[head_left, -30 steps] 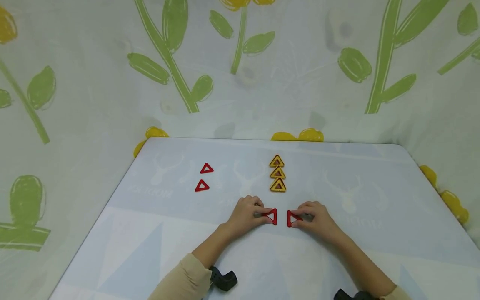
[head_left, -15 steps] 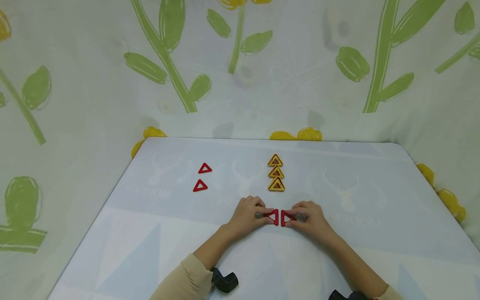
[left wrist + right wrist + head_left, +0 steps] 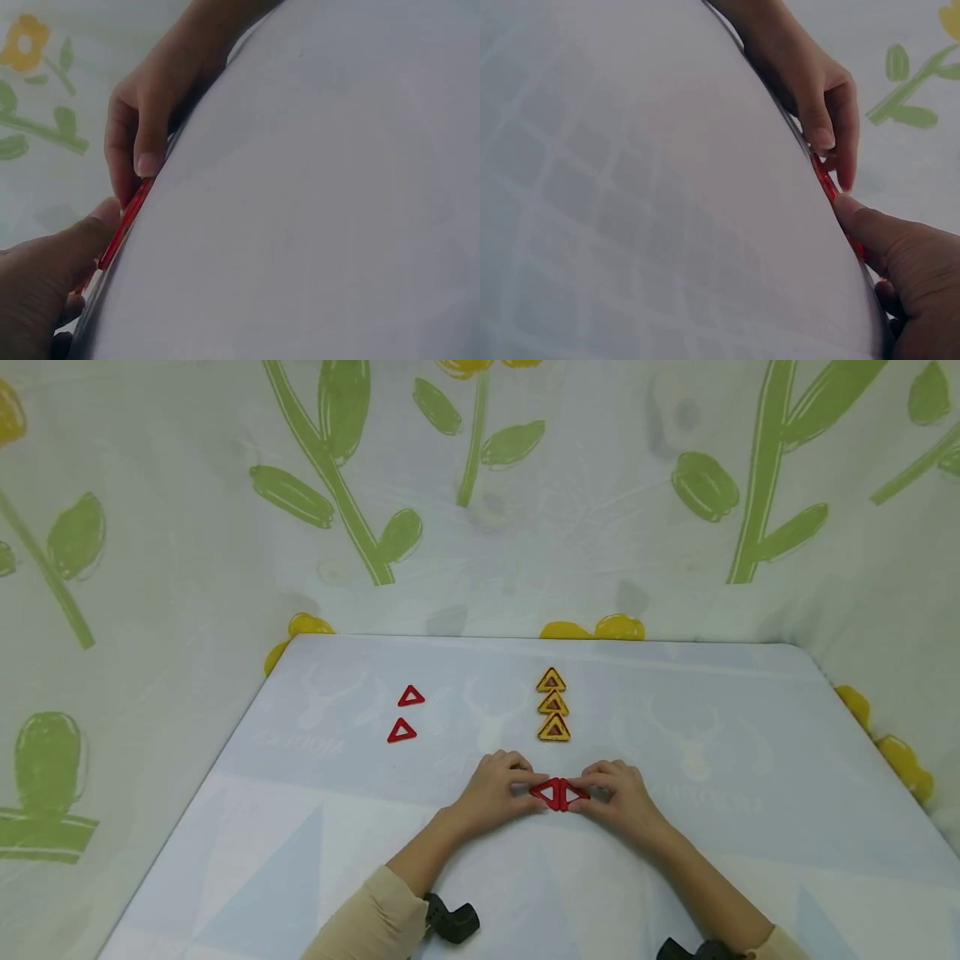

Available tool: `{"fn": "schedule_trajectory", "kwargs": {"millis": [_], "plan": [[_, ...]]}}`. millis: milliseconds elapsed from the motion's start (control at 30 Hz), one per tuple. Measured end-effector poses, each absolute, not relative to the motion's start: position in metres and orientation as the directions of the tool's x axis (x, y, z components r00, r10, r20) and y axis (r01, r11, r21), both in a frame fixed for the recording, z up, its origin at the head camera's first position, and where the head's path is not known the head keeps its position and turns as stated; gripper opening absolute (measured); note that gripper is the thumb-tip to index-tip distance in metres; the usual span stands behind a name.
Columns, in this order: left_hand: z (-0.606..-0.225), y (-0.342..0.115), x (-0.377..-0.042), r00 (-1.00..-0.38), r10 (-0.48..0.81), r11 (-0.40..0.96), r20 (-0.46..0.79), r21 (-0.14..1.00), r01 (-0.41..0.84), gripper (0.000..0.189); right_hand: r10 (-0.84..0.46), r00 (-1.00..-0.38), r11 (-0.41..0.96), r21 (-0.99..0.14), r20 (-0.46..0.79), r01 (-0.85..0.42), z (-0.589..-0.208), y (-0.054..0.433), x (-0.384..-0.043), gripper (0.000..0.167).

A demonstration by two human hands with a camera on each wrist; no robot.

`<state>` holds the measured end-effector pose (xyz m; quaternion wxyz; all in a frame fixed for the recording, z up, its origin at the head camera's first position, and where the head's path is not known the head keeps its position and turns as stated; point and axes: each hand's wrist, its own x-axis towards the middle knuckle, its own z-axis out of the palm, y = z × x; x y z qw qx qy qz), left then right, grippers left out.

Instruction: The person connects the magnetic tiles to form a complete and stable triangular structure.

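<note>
In the head view my left hand [image 3: 498,789] pinches a red triangle frame [image 3: 556,794] between thumb and index finger. Facing it, my right hand [image 3: 618,795] pinches a second red triangle frame [image 3: 566,804] the same way. The two frames meet side against side, their tips pointing outward, low over the table in front of me. Both wrist views show the red pieces edge-on as a thin strip between the fingertips, with the left thumb [image 3: 105,214] and right thumb [image 3: 862,221] close by.
Beyond my hands, several yellow triangles [image 3: 553,703] form a column with points upward. Two more red triangle frames, one farther [image 3: 411,696] and one nearer [image 3: 402,731], lie to the left on the pale table [image 3: 300,785]. A flower-patterned curtain [image 3: 585,485] hangs behind the table.
The right hand has moved left with its red triangle frame, closing the gap until the two frames meet. The left hand has barely shifted. The other triangles stay put.
</note>
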<state>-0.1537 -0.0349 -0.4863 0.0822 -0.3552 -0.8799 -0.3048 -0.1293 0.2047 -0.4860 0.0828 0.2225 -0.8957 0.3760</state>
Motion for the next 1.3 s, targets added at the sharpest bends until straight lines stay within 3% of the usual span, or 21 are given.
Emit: {"fn": "schedule_trajectory", "kwargs": {"millis": [300,567,1000,1300], "plan": [[-0.483,-0.049,-0.158,-0.726,0.566,0.523,0.390,0.511,0.683,0.043,-0.325,-0.901,0.623,-0.651,0.287,-0.433,-0.485,0.205,-0.128,0.032],[-0.478,-0.074,-0.160,-0.800,0.468,0.500,0.375,0.634,0.590,0.042,-0.316,-0.898,0.620,-0.650,0.306,-0.439,-0.486,0.206,-0.126,0.030],[-0.467,-0.128,-0.162,-0.820,0.347,0.502,0.454,0.648,0.572,0.048,-0.327,-0.890,0.616,-0.642,0.318,-0.456,-0.487,0.206,-0.128,0.029],[-0.465,-0.163,-0.168,-0.896,0.226,0.539,0.381,0.718,0.441,0.050,-0.331,-0.875,0.603,-0.634,0.353,-0.484,-0.489,0.206,-0.129,0.030]]}}
